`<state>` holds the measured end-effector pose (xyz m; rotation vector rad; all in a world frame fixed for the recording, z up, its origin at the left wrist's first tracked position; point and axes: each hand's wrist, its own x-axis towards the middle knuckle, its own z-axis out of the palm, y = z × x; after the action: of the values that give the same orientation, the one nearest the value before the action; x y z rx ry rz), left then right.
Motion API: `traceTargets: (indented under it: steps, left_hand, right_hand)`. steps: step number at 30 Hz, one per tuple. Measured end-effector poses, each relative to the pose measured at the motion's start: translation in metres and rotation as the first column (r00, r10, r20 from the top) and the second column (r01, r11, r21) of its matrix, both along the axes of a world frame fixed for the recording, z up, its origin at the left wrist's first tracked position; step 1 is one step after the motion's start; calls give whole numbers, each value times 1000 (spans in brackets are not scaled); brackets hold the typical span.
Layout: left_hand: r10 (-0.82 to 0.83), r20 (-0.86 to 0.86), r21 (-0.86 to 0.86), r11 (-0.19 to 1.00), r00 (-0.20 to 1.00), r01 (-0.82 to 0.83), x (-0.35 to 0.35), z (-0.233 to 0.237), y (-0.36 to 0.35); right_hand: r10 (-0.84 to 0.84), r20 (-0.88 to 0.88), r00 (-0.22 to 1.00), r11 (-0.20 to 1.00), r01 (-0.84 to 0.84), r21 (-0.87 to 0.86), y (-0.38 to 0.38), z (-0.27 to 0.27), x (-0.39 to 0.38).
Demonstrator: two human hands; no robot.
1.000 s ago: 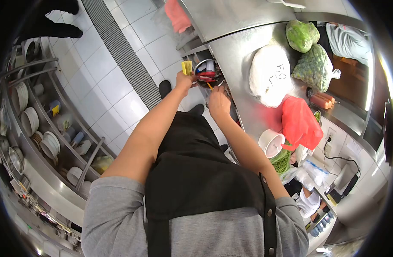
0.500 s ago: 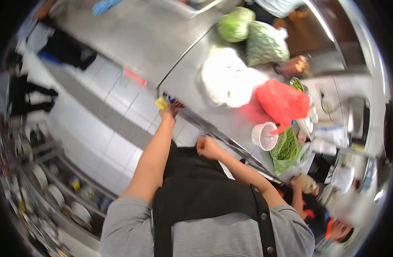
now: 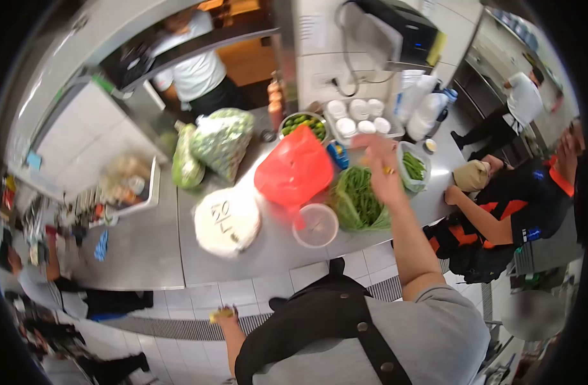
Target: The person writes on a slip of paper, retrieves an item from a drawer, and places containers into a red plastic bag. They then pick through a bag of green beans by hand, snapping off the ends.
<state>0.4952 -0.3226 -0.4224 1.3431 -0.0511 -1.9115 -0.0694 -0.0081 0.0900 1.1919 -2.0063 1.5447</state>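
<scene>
My left hand (image 3: 228,315) is low beside the apron, below the counter's front edge, with its fingers closed on a small yellow thing (image 3: 216,315) whose kind I cannot tell. My right hand (image 3: 385,168) reaches out over the counter, its fingers smeared by motion. Under and beside it lie a green bag of long green beans (image 3: 360,200) and a clear tub of cut green pods (image 3: 412,165). Left of these, a red plastic bag (image 3: 294,168) lies behind a translucent white tub (image 3: 315,226). A small blue packet (image 3: 337,154) sits near my fingers.
A white wrapped bundle with black writing (image 3: 226,222) lies on the steel counter (image 3: 137,264). Bagged greens (image 3: 222,141), a bowl of green produce (image 3: 305,126) and a tray of white-lidded cups (image 3: 358,119) stand behind. A person in black and orange (image 3: 499,218) is at the right.
My view has turned right toward the counter. My right hand has gone from beside the apron to over the green beans; my left, still with the yellow thing, is now low at the left.
</scene>
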Motion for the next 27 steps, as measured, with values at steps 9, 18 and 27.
traceTargets:
  steps: [9, 18, 27]
  left_hand:
    - [471, 453, -586, 797, 757, -145, -103, 247, -46]
    - [108, 274, -951, 178, 956, 252, -425, 478, -14]
    - [-201, 565, -788, -421, 800, 450, -656, 612, 83]
  right_hand:
    - [-440, -91, 893, 892, 423, -161, 105, 30, -218]
    - [-451, -168, 877, 886, 462, 32, 95, 29, -278]
    - [-417, -172, 893, 884, 442, 151, 107, 40, -276]
